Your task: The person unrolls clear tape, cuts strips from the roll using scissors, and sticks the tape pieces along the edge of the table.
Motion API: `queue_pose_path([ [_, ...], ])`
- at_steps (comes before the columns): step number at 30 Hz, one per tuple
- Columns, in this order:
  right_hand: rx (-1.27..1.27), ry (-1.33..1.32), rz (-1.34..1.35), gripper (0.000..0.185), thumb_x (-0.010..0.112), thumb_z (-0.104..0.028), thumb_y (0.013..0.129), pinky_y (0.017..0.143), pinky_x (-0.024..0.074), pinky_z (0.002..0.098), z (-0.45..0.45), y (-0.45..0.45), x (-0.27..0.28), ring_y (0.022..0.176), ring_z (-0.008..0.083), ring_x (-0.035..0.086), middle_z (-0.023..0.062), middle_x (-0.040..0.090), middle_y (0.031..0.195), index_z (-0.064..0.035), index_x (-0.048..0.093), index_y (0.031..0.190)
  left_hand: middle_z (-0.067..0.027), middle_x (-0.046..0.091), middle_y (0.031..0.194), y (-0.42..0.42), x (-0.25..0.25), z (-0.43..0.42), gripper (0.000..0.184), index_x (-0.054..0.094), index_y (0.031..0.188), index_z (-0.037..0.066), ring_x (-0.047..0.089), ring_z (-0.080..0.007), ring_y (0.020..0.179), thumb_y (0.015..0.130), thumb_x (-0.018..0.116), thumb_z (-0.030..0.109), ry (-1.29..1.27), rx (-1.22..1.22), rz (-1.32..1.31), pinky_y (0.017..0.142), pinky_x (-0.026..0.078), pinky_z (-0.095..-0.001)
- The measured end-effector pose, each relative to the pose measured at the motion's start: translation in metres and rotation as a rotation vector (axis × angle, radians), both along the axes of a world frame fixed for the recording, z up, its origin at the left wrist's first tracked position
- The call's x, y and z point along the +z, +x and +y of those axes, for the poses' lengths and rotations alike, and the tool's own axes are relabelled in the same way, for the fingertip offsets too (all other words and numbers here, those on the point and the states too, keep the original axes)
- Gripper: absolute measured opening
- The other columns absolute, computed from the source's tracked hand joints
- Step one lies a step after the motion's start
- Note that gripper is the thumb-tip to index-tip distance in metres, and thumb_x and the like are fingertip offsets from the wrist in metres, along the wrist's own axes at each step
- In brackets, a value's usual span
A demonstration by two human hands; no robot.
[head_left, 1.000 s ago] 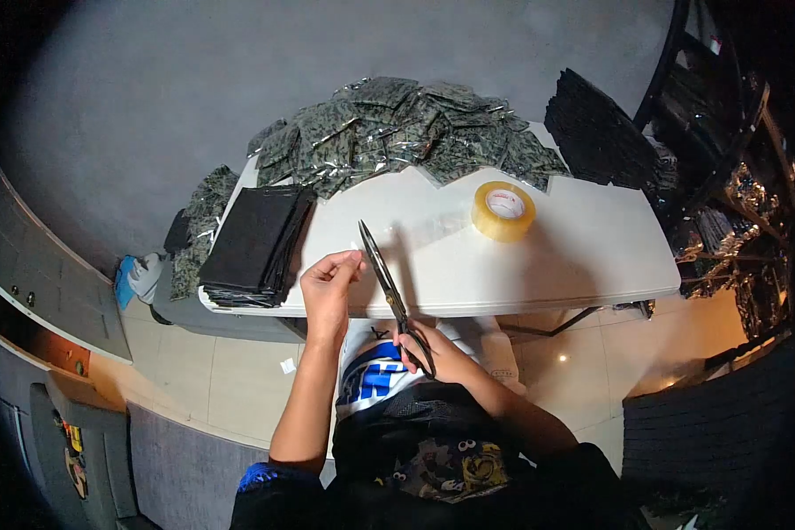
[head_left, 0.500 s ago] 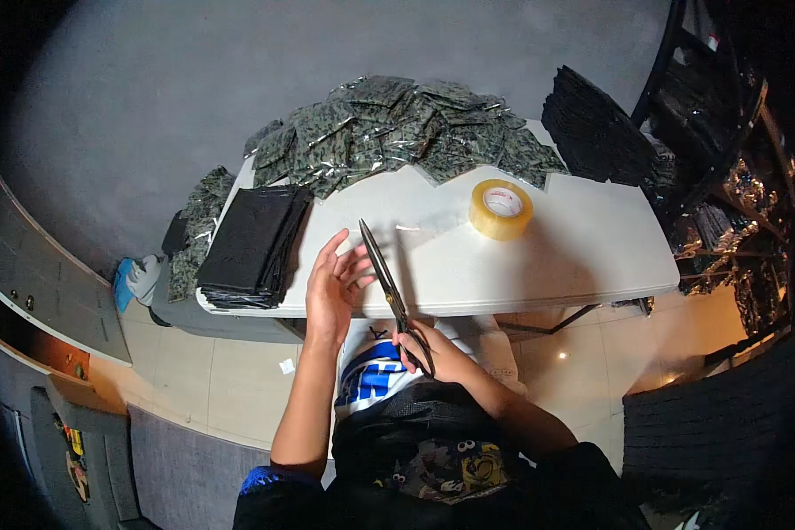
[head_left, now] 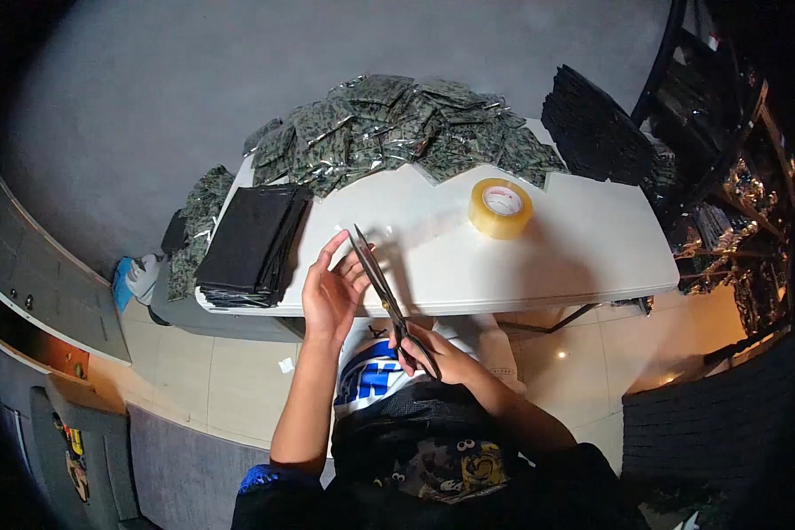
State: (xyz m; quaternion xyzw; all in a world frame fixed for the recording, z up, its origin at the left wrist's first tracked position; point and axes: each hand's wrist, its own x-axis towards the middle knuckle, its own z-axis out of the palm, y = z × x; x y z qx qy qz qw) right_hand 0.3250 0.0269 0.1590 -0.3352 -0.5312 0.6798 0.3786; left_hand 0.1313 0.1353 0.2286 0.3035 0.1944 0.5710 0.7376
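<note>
Scissors (head_left: 386, 305) slant across the near edge of the tabletop (head_left: 592, 243), handles wrapped in the grip of the right hand (head_left: 431, 351); the left hand (head_left: 329, 300), fingers loosely parted, looks unladen from here (a yellow tape roll (head_left: 501, 209) lies beyond).

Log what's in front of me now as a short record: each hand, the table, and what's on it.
Right hand: holding black scissors, tips pointing away from the body
Left hand: open, close to the scissors; contact unclear
Table: white top
Tape roll: yellowish, right of the table's middle
Black stack: flat items, table's left end
Camouflage-patterned packets: shiny, heaped along the far edge
</note>
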Motion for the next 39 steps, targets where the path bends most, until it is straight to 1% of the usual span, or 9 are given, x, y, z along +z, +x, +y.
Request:
queue_pose_path([
  [6, 0.086, 0.105, -0.096, 0.045, 0.047, -0.048, 0.113, 0.068, 0.0461, 0.0294, -0.007, 0.0, 0.024, 0.074, 0.0117, 0.056, -0.0007, 0.053, 0.084, -0.0052, 0.055, 0.124, -0.0256, 0.067, 0.126, 0.004, 0.005, 0.001, 0.061, 0.045, 0.152, 0.006, 0.067, -0.0307, 0.111, 0.105, 0.053, 0.044, 0.0, 0.009, 0.02, 0.099, 0.054, -0.0444],
  [10, 0.042, 0.01, -0.007, 0.051, 0.049, -0.053, 0.111, 0.071, 0.0452, 0.0296, -0.022, 0.01, 0.04, 0.077, 0.0123, 0.055, -0.0012, 0.052, 0.084, -0.0048, 0.056, 0.126, -0.0226, 0.069, 0.125, 0.004, 0.005, 0.005, 0.052, 0.047, 0.15, 0.007, 0.067, -0.0285, 0.112, 0.105, 0.058, 0.031, -0.025, 0.065, 0.089, 0.098, 0.054, -0.0439],
  [12, 0.055, 0.044, -0.1, 0.043, 0.049, -0.047, 0.113, 0.073, 0.0445, 0.0302, -0.026, 0.029, 0.033, 0.078, 0.0125, 0.055, -0.0011, 0.053, 0.085, -0.0063, 0.055, 0.128, -0.0207, 0.07, 0.125, 0.007, 0.005, 0.01, 0.049, 0.047, 0.149, 0.007, 0.067, -0.0274, 0.113, 0.104, 0.061, 0.021, -0.015, 0.141, 0.25, 0.098, 0.054, -0.044],
  [19, -0.002, 0.072, -0.085, 0.032, 0.049, -0.036, 0.114, 0.071, 0.0434, 0.0292, -0.049, 0.067, 0.03, 0.076, 0.0109, 0.054, 0.0004, 0.055, 0.083, -0.0073, 0.054, 0.127, -0.0191, 0.075, 0.11, 0.019, 0.014, 0.02, 0.057, 0.046, 0.144, 0.001, 0.073, -0.0208, 0.091, 0.095, 0.074, -0.002, -0.03, 0.26, 0.283, 0.079, 0.062, -0.0333],
  [22, -0.007, 0.052, -0.085, 0.032, 0.046, -0.037, 0.114, 0.068, 0.0415, 0.0277, -0.048, 0.068, 0.016, 0.075, 0.0101, 0.054, -0.0001, 0.055, 0.083, -0.0087, 0.055, 0.127, -0.02, 0.075, 0.111, 0.02, 0.01, 0.022, 0.058, 0.046, 0.143, -0.001, 0.073, -0.0209, 0.091, 0.093, 0.075, -0.004, 0.012, 0.255, 0.264, 0.079, 0.062, -0.0333],
  [25, 0.018, -0.014, -0.099, 0.046, 0.049, -0.051, 0.112, 0.069, 0.0381, 0.0241, -0.042, 0.063, 0.015, 0.08, 0.0089, 0.055, -0.002, 0.056, 0.086, -0.0093, 0.057, 0.129, -0.021, 0.075, 0.112, 0.022, 0.009, 0.022, 0.059, 0.045, 0.144, -0.001, 0.074, -0.021, 0.09, 0.093, 0.075, -0.004, 0.005, 0.264, 0.241, 0.079, 0.062, -0.0326],
  [28, 0.01, 0.02, -0.104, 0.042, 0.042, -0.048, 0.115, 0.066, 0.0398, 0.026, -0.034, 0.05, 0.016, 0.074, 0.0101, 0.053, -0.0011, 0.055, 0.082, -0.0108, 0.055, 0.127, -0.0219, 0.075, 0.113, 0.023, 0.011, 0.017, 0.061, 0.045, 0.146, -0.002, 0.074, -0.0216, 0.092, 0.093, 0.075, -0.005, 0.022, 0.269, 0.252, 0.08, 0.062, -0.0331],
  [33, -0.035, 0.008, 0.051, 0.046, 0.044, -0.053, 0.113, 0.067, 0.0413, 0.026, -0.016, 0.028, 0.007, 0.076, 0.0113, 0.056, -0.0002, 0.058, 0.082, -0.0116, 0.057, 0.127, -0.0231, 0.075, 0.115, 0.023, 0.013, 0.011, 0.066, 0.043, 0.152, -0.002, 0.074, -0.0221, 0.096, 0.094, 0.072, -0.008, 0.037, 0.287, 0.255, 0.083, 0.061, -0.0335],
  [39, 0.028, -0.009, -0.008, 0.063, 0.042, -0.065, 0.108, 0.063, 0.0422, 0.0239, 0.008, 0.024, -0.003, 0.076, 0.0105, 0.059, 0.0014, 0.059, 0.086, -0.0066, 0.054, 0.127, -0.0232, 0.075, 0.114, 0.018, 0.014, 0.006, 0.066, 0.043, 0.153, -0.001, 0.074, -0.0211, 0.095, 0.094, 0.072, -0.008, 0.038, 0.291, 0.251, 0.083, 0.06, -0.0335],
])
